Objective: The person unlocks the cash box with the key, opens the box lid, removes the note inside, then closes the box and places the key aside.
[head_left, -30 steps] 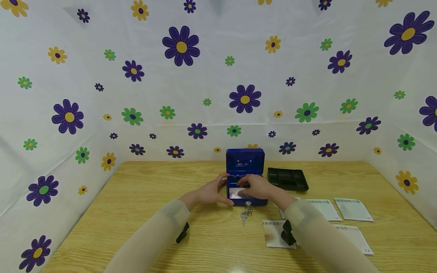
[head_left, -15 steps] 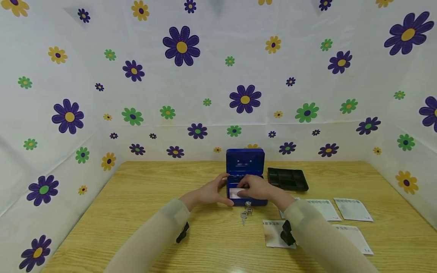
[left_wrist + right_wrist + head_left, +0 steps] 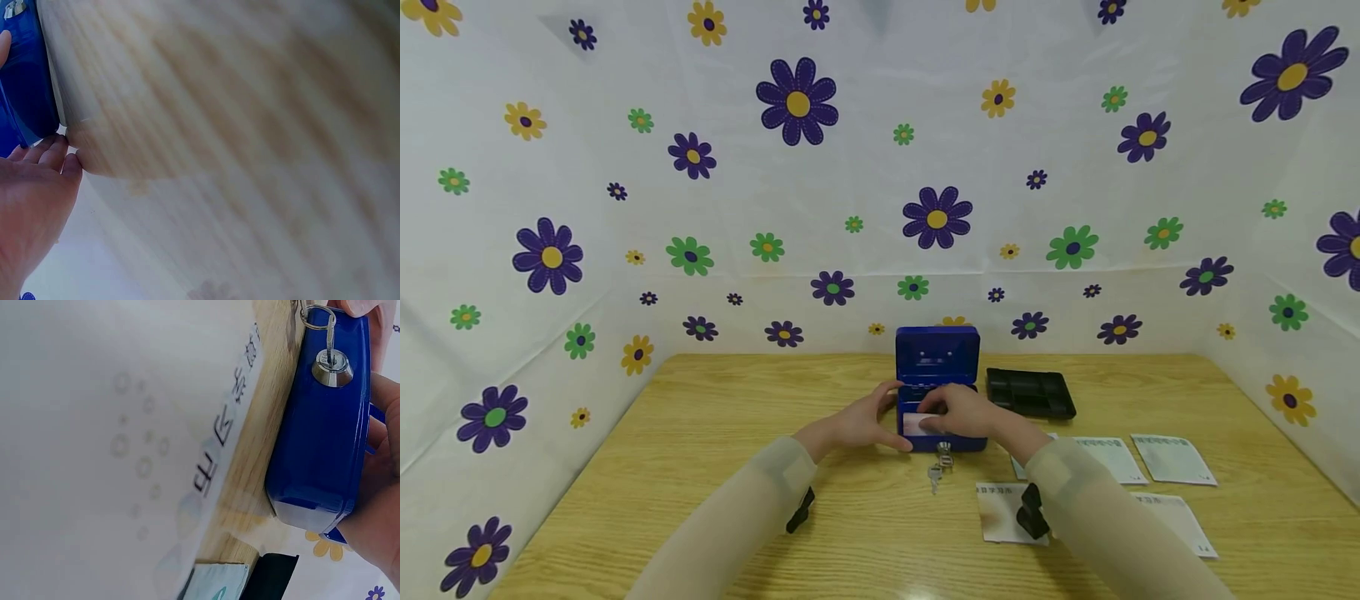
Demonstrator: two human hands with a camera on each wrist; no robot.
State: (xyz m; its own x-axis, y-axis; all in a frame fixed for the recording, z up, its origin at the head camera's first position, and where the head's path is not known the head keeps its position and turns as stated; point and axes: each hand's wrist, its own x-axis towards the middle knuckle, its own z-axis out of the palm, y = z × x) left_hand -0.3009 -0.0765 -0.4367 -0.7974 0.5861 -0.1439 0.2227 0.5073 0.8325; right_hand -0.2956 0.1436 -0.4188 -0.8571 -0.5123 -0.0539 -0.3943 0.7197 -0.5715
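A blue cash box [image 3: 937, 348] stands with its lid raised at the back of the table. My left hand [image 3: 859, 418] grips its left side, thumb at the front corner and fingers toward the rear. In the left wrist view those fingers [image 3: 51, 153] touch the box's blue wall. My right hand [image 3: 961, 410] reaches in over the right wall and pinches a pale pink paper slip [image 3: 913, 424]; its fingertips are partly hidden inside. A key stands in the front lock [image 3: 332, 365], and a second key [image 3: 934, 477] hangs from the ring onto the tabletop.
Right of the box lies a black compartment tray [image 3: 1030, 393]. Several printed paper slips are spread at the right, including a pale green one [image 3: 1172, 458] and a white one [image 3: 1004, 518] partly under my right wrist. A flowered cloth [image 3: 850, 150] walls the back and sides.
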